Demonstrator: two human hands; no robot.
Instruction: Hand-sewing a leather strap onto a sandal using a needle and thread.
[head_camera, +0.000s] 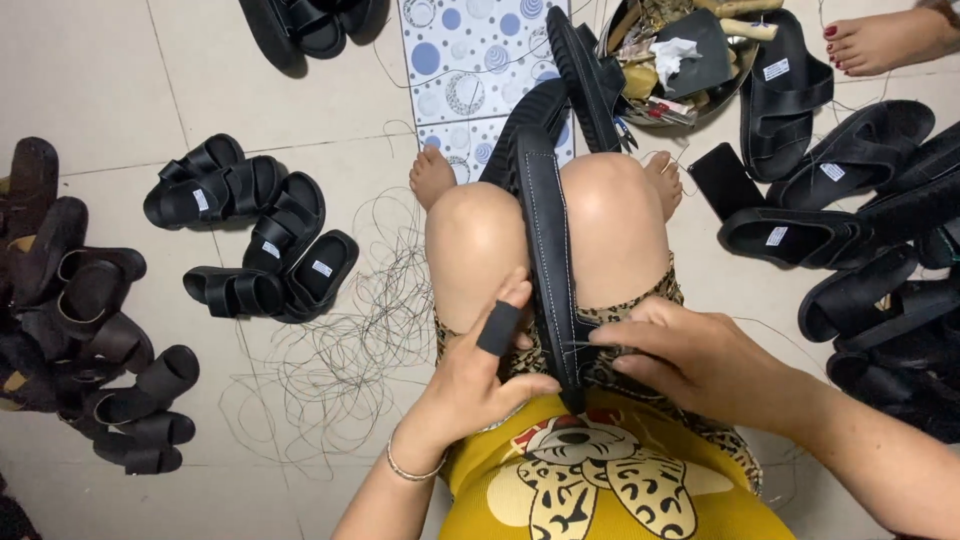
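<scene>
Counting from my remote seat: one black sandal (545, 240) clamped on edge between the two bare knees, sole edge up, a line of pale stitching running along it, toe end pointing away toward the patterned mat (470, 60). To my left on the tiled floor, a loose group of four black sandals (255, 240), and further left a heap of dark ones (90, 340) (too overlapped to count exactly). To the right, at least six more black sandals (850, 240), some with white labels on the insole. One metal bowl (680, 60) of scraps and tools sits beyond the knees, one flat black rectangle (725, 180) beside it, and one tangle of thin thread (340, 330) lies on the floor by the left knee. Someone else's bare foot (880, 40) shows at the top right corner. Left hand (485, 370): one black finger sleeve on the raised index finger, thumb pressed against the sandal's near end, wrist bent inward with a thin bracelet; it steadies the sandal, fingers not fully wrapped. Right hand (690, 355): fingers pinched together at the stitched edge, gripping the sandal's near end
</scene>
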